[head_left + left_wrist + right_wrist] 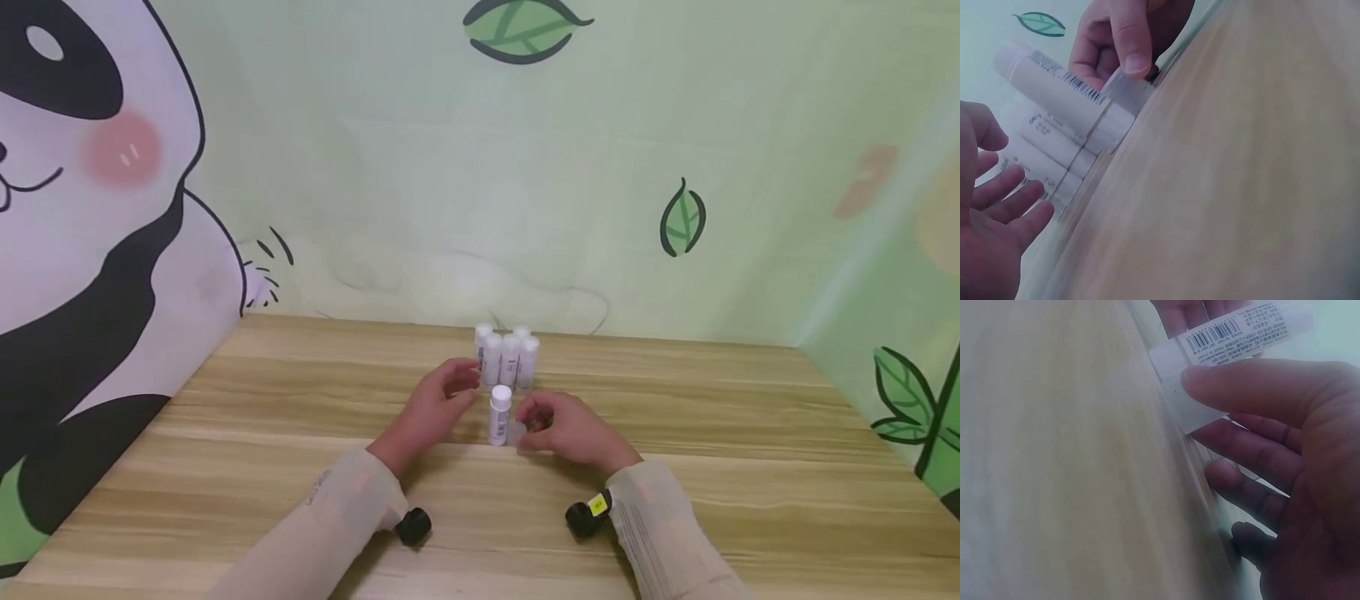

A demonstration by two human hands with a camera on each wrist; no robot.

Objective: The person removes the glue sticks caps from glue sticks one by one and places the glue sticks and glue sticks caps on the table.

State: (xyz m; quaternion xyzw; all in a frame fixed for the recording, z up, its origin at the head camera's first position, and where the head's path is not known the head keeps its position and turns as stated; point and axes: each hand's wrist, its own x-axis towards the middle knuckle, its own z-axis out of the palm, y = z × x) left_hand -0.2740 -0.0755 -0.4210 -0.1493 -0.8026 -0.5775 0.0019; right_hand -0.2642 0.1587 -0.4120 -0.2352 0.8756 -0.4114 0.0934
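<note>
A white glue stick (pixel 499 417) with a printed barcode label stands upright on the table between the two hands. Beside it, on its right, my right hand (pixel 573 429) pinches a small translucent cap (pixel 1127 92) between thumb and fingers, low down at the tabletop. In the right wrist view the thumb lies over this cap (pixel 1192 406), close against the glue stick's lower end. My left hand (pixel 438 404) is held to the left of the glue stick, fingers spread and loosely bent, with nothing in it.
Several more white glue sticks (pixel 508 362) stand upright in a tight cluster just behind the single one. The wooden table (pixel 712 400) ends at a green backdrop (pixel 375 167) printed with leaves and a panda.
</note>
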